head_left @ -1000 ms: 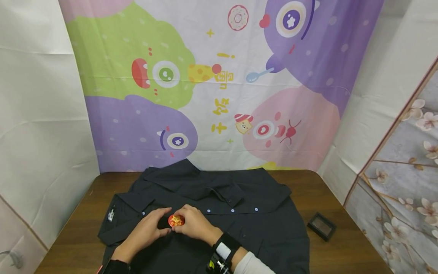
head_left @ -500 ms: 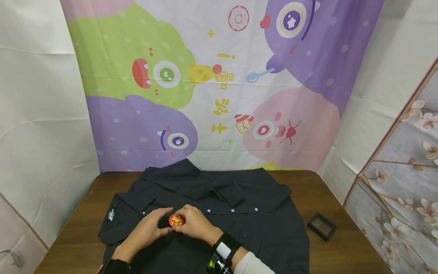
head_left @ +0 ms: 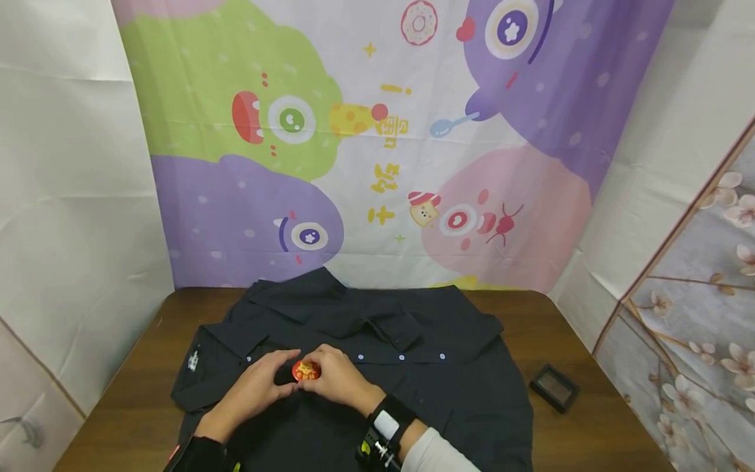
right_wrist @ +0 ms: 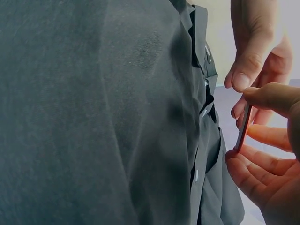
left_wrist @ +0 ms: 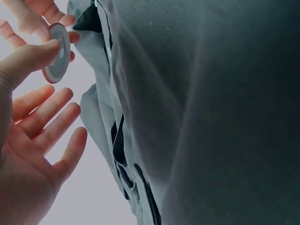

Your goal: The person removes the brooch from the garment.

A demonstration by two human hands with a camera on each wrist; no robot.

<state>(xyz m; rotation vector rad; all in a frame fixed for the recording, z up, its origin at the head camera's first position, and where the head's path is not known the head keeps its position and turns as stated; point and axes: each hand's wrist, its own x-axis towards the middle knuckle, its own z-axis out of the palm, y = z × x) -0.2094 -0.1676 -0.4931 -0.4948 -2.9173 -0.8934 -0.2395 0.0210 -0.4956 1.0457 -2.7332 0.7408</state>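
A round red badge with a yellow cartoon figure (head_left: 306, 371) is pinched at its edge between the thumb and fingers of my right hand (head_left: 339, 378). In the left wrist view the badge (left_wrist: 58, 54) turns its pale grey back to the camera. My left hand (head_left: 252, 387) is just left of the badge with its fingers spread and loosely bent. Its thumb comes close to the badge; whether it touches cannot be told. Beneath both hands lies a dark button-up shirt (head_left: 460, 406), spread out with small white buttons along its placket.
A small black box with a window-like top (head_left: 554, 388) lies right of the shirt on the brown wooden table (head_left: 596, 436). A cartoon-printed cloth (head_left: 377, 262) hangs along the table's back edge.
The head view has tilted slightly, so the scene sits a little higher. Both hands and the badge keep nearly the same place over the shirt, and the right hand still pinches the badge.
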